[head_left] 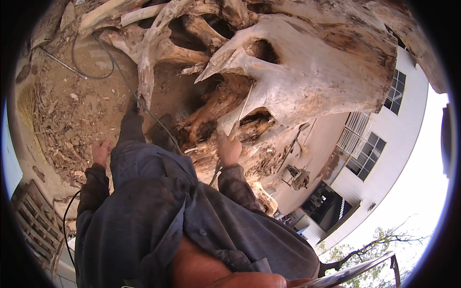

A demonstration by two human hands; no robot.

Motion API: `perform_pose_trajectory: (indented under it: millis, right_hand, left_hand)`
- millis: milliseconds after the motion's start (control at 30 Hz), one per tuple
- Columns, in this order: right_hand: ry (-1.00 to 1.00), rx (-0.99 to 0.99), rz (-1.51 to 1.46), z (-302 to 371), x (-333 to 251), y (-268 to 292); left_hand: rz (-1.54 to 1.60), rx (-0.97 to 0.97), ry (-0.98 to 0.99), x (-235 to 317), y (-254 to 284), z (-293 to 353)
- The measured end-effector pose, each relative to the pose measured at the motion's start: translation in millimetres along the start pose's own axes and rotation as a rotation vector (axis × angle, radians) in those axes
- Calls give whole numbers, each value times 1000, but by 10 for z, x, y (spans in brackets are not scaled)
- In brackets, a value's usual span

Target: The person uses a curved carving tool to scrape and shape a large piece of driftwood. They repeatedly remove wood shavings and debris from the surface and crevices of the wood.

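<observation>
My right hand (230, 150) is closed around the handle end of a long thin metal tool (244, 106), perhaps a chisel or scraper. Its narrow shaft points up to a big pale tree stump (317, 67), and the tip lies against or just before the wood between two hollows. Away from the wood, my left hand (100, 151) hangs at my side with loose fingers slightly apart and nothing visible in them. Under the stump, the darker reddish-brown inner wood (211, 113) shows rough and splintered.
Thick twisted roots (156, 48) spread across the top. A dark cable (144, 106) runs over the ground beside my legs, near a metal rod (62, 62). Wood chips (67, 125) cover the dirt at left. A wooden pallet (36, 216) lies lower left; a white building (379, 144) stands at right.
</observation>
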State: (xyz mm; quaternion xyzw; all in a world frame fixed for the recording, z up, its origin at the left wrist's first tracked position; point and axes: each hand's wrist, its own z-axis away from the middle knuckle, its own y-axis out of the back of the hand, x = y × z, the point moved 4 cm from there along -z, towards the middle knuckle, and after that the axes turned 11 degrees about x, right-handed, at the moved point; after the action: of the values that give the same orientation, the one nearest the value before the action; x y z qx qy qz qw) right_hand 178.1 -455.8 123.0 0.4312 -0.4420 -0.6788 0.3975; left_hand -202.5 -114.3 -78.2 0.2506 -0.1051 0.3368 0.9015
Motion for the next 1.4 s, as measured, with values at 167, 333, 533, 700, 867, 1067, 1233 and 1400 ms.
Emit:
perform_pose_trajectory:
  millis: [167,333,533,700,867,1067,1233,1400]
  right_hand:
    - [-80,-37,56,-94,-195,81]
    - [-124,-135,-23,-151,-106,4]
    - [-67,-298,-57,-97,-309,-33]
    - [-100,-339,-53,-93,-266,-74]
    - [-130,-334,-92,-106,-187,-95]
    - [-120,-373,-169,19,-363,-91]
    - [-66,-354,-83,9,-53,-145]
    - [-121,-299,-139,-82,-70,-3]
  left_hand:
    - [101,29,41,100,-32,109]
    - [77,29,39,112,4,118]
    - [83,44,42,60,-56,32]
    - [154,3,47,175,-27,50]
    - [165,-14,-2,249,-12,79]
    - [86,-22,49,231,42,40]
    - [127,10,27,219,29,-16]
    - [87,15,-8,333,135,-21]
